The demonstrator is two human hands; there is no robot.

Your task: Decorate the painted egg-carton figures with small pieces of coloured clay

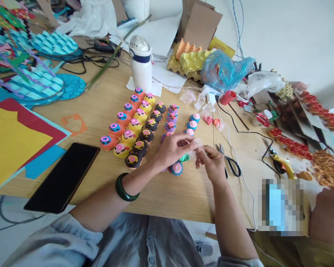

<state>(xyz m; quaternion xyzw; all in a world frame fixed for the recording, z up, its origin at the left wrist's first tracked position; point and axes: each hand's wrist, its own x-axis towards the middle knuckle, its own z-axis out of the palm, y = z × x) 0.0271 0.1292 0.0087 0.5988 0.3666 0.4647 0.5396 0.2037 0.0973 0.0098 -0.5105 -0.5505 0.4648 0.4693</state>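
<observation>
My left hand (174, 148) and my right hand (212, 160) meet over the table, fingers closed on a small clear plastic bag (195, 145). Something shiny and green (184, 158) shows just below the bag, partly covered by my fingers; whether it is inside I cannot tell. Under my hands runs a row of blue domed pieces with pink tops, the nearest blue piece (177, 168) in front. Left of it stand rows of painted domes: purple (172, 118), black (147, 135), yellow (135, 125) and orange (109, 142). My left forearm hides part of the purple row.
Black-handled scissors (233, 165) lie right of my right hand, beside a white cable (233, 148). A yellow glue gun (286, 165) is farther right, near another person's hand (327, 211). A dark phone (64, 178) lies at left. Behind stand a white bottle (141, 68) and egg cartons (195, 59).
</observation>
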